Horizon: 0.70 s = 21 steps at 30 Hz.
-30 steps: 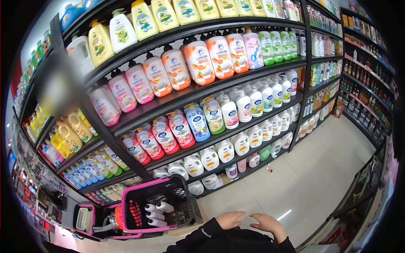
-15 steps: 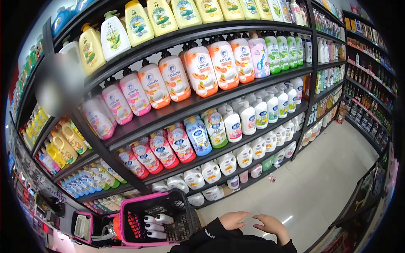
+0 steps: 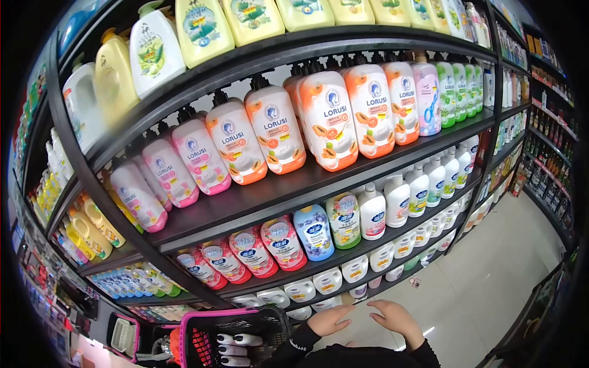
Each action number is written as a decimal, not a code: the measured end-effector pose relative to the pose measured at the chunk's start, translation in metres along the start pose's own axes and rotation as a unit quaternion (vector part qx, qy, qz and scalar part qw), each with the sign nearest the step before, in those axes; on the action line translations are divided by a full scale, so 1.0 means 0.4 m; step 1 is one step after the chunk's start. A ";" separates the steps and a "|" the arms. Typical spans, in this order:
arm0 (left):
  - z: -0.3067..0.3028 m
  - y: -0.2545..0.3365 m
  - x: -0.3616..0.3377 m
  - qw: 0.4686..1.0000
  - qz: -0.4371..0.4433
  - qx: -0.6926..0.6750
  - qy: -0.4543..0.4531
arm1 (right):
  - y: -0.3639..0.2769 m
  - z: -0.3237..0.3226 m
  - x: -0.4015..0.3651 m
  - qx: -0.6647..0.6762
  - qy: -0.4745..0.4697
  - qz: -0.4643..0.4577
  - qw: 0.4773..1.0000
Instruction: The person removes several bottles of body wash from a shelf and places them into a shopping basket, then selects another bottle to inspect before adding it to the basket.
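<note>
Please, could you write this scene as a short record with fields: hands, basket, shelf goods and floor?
Left hand: empty, nearer the basket
Right hand: empty, apart from the left
Shopping basket: black, pink rim, white bottles lying inside
LORUSI pump bottles: pink and orange designs, standing on a black shelf
Blue bottle: one shelf lower, between red bottle and green bottle
Floor: pale, shiny

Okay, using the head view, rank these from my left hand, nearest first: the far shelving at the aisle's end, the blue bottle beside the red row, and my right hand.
1. Right hand: just right of the left hand.
2. Blue bottle: ahead, slightly left.
3. Far shelving: off to the right, well beyond.
</note>
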<state>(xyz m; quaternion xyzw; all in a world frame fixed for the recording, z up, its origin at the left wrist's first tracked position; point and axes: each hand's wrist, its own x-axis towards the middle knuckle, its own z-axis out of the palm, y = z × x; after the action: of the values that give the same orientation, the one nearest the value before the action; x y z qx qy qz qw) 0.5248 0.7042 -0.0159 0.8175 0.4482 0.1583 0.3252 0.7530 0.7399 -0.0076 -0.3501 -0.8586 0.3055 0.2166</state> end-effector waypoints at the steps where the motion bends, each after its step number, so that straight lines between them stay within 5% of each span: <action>1: -0.014 -0.011 0.002 1.000 0.003 0.003 0.015 | -0.003 -0.001 0.018 0.012 0.017 -0.008 1.000; 5: -0.103 0.014 0.027 0.996 -0.080 -0.045 0.017 | -0.006 -0.018 0.068 0.063 0.048 -0.018 0.997; 10: -0.176 -0.018 0.066 0.988 -0.039 -0.097 0.116 | 0.021 -0.074 0.117 0.080 0.049 -0.026 0.995; 16: -0.302 0.040 0.132 0.897 0.005 -0.252 0.364 | 0.064 -0.208 0.216 0.078 0.069 -0.095 0.990; 21: -0.393 0.135 0.237 0.821 0.113 -0.148 0.540 | 0.094 -0.321 0.322 0.033 0.152 -0.189 0.970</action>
<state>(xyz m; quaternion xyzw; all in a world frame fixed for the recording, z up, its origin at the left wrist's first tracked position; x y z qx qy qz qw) 0.5242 0.8237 0.1335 0.5886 0.4274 0.6741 0.1278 0.7607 0.9034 0.0798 -0.2169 -0.8556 0.2304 0.4096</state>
